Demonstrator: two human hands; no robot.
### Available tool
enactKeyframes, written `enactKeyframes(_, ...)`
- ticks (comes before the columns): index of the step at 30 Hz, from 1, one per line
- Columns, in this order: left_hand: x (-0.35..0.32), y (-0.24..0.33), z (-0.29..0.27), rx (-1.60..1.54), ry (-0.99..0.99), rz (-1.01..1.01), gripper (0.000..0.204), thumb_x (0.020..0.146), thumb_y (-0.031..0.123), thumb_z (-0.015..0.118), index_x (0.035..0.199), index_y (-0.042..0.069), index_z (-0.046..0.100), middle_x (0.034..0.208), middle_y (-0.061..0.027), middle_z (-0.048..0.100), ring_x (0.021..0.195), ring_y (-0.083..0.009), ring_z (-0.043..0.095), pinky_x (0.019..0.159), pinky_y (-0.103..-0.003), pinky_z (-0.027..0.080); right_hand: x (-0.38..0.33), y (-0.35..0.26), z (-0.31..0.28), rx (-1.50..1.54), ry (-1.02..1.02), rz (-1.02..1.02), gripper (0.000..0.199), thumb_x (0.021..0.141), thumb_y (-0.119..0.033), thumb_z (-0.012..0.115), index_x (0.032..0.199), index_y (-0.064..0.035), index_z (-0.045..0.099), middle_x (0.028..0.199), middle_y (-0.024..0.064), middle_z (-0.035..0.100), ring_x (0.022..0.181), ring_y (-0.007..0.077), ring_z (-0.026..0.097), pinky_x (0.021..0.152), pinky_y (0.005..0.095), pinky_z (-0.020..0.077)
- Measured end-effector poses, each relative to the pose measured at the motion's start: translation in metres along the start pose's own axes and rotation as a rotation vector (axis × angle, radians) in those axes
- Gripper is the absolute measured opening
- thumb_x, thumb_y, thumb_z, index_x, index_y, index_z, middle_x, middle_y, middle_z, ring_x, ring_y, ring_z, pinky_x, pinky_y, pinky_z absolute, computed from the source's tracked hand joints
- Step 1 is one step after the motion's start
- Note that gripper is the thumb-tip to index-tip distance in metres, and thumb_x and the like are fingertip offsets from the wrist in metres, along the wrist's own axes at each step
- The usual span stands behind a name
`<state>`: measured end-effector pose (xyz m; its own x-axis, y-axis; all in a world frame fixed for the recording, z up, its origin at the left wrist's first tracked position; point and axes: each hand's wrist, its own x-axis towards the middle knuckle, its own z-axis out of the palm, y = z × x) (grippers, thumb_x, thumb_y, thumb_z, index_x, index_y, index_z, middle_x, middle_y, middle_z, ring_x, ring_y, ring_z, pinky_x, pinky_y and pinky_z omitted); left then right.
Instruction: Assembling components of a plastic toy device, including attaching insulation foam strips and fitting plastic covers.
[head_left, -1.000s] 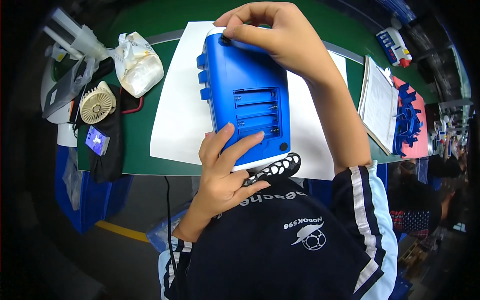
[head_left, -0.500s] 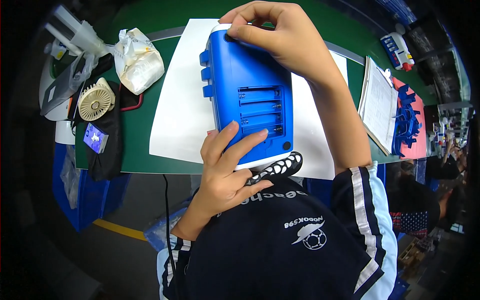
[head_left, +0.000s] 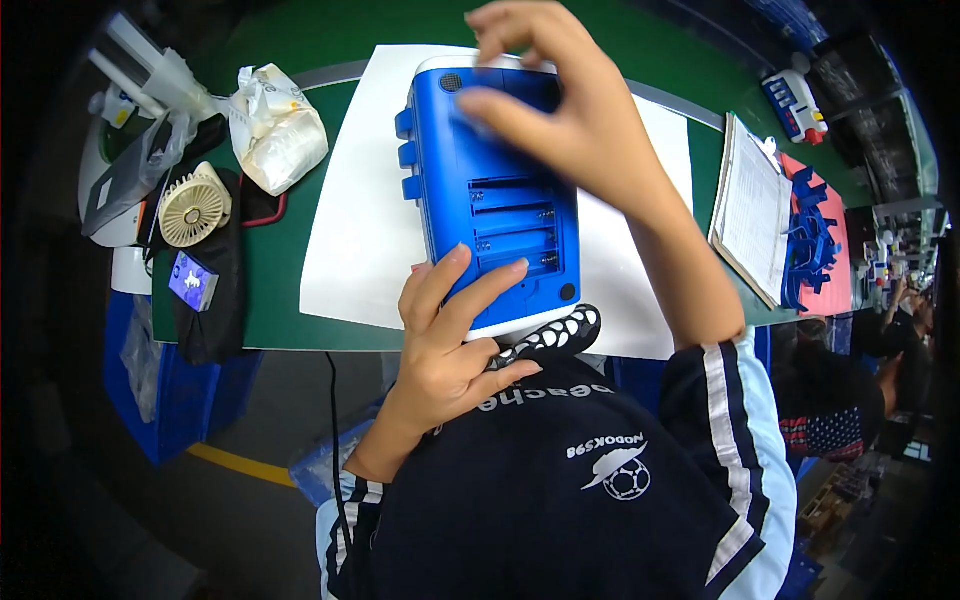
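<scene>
A blue plastic toy-like casing (head_left: 440,200) with a white rim is propped over a white sheet, its back facing up. Its uncovered battery compartment (head_left: 516,226) shows slots with metal springs and no batteries. Blue tabs stick out along its left side. My left hand (head_left: 440,325) grips the near end, two fingers on the back beside the compartment and the thumb below the rim. Over the far end hovers my right hand (head_left: 575,115), slightly blurred, thumb and fingers spread with nothing between them. Whether it still touches the casing is hard to see.
The white sheet (head_left: 350,220) lies on a green table (head_left: 270,300). To the left are a small fan (head_left: 195,205), a crumpled paper bag (head_left: 280,130) and a purple box (head_left: 192,281). A clipboard with papers (head_left: 750,210) and blue plastic parts (head_left: 812,240) lie right.
My right hand has let go of the casing's far left corner, opened its fingers and moved slightly right, uncovering a round speaker grille. My left hand keeps its hold.
</scene>
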<state>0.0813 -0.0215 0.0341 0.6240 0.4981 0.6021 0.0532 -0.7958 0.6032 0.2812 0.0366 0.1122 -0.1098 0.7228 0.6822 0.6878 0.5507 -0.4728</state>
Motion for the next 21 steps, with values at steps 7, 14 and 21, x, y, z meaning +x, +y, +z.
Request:
enactKeyframes(7,-0.002,0.003,0.003,0.018,0.014,-0.057,0.036,0.062,0.030,0.072,0.048,0.003,0.052,0.120,-0.0128,0.053,0.126,-0.0306,0.028,0.098,-0.045,0.019,-0.070,-0.069,-0.038,0.166,-0.552,0.068,0.014,0.065,-0.013,0.069,0.075,-0.0065,0.061,0.090,0.0076,0.045,0.085,0.0233,0.043,0.075,0.0337,0.0336)
enactKeyframes(14,0.005,0.014,0.004,0.124,-0.020,-0.074,0.034,0.062,0.022,0.072,0.053,-0.003,0.052,0.122,-0.0156,0.050,0.124,-0.0361,0.028,0.100,-0.048,0.021,-0.094,-0.068,-0.038,0.157,-0.388,0.002,0.012,0.071,-0.010,0.065,0.078,-0.0041,0.058,0.084,0.0076,0.042,0.078,0.0230,0.043,0.070,0.0323,0.0345)
enactKeyframes(21,0.004,0.010,0.008,0.227,-0.081,-0.056,0.034,0.071,0.035,0.065,0.064,0.002,0.062,0.125,-0.0135,0.046,0.126,-0.0379,0.026,0.102,-0.054,0.009,-0.106,-0.068,-0.034,0.021,-0.292,-0.048,0.014,0.071,-0.013,0.065,0.075,-0.0040,0.055,0.080,0.0066,0.043,0.076,0.0207,0.043,0.067,0.0306,0.0359)
